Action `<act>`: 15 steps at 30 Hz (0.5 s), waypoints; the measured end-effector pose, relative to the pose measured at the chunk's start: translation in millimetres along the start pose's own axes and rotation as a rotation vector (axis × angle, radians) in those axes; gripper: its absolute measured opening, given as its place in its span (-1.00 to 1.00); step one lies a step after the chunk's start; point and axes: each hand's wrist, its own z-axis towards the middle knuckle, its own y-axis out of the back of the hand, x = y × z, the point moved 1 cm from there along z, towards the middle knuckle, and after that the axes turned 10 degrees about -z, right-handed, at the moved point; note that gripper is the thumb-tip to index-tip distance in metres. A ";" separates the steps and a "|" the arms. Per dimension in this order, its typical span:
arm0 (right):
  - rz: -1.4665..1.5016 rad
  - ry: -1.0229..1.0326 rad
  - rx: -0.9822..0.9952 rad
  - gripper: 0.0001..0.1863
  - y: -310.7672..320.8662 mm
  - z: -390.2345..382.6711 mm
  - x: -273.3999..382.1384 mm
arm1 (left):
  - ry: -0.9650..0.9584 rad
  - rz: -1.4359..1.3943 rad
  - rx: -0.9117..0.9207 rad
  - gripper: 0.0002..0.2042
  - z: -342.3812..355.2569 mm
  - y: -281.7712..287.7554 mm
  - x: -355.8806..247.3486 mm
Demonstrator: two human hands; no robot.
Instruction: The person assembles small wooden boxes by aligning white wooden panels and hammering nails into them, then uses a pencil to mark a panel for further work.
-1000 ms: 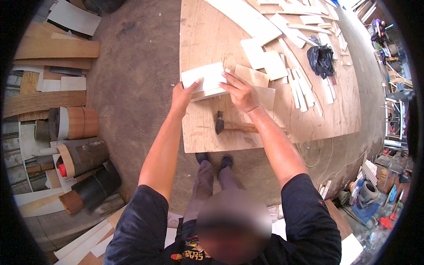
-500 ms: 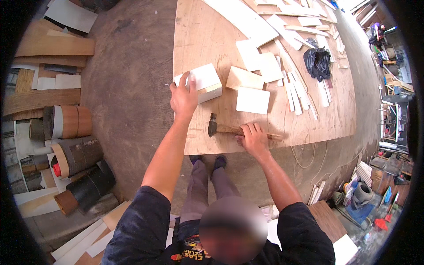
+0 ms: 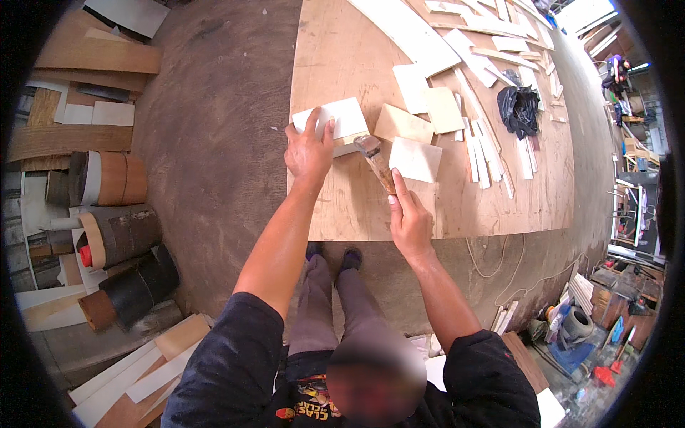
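Note:
A small box-like wooden piece with a white top (image 3: 344, 116) stands near the left edge of the plywood sheet (image 3: 335, 207). My left hand (image 3: 310, 151) grips its near left corner, fingers over the top. In my right hand (image 3: 412, 222) is a hammer (image 3: 381, 168), raised at a slant, its metal head close to the box's right side. Whether the head touches the box I cannot tell. Just right of the hammer lie a white square board (image 3: 416, 160), a bare wooden block (image 3: 402, 124) and a pale yellowish board (image 3: 444, 110).
Long white strips (image 3: 486, 153) and offcuts cover the sheet's far right, with a black plastic bag (image 3: 518, 111) among them. Rolled sheet material (image 3: 143, 285) and stacked boards line the left. A cord (image 3: 492, 272) trails on the floor beyond the near edge.
My right hand has lifted the hammer from lying along the sheet, swinging its head up beside the box. My left hand stays on the box; the pale board's top looks yellower now.

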 end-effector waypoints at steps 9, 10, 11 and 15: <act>-0.074 0.007 -0.027 -0.44 3.5 1.0 0.1 | -0.010 0.000 -0.022 -0.53 2.3 -2.6 3.2; -0.099 0.013 -0.005 -0.44 1.9 -0.3 -2.0 | -0.005 -0.001 -0.017 -0.53 2.5 -3.0 2.7; -0.125 0.018 0.017 -0.45 1.5 -1.2 -3.1 | 0.001 -0.001 -0.012 -0.53 2.7 -3.3 2.3; -0.091 -0.013 0.006 -0.45 4.7 -2.2 1.5 | -0.025 -0.042 -0.003 -0.52 1.8 -1.6 4.3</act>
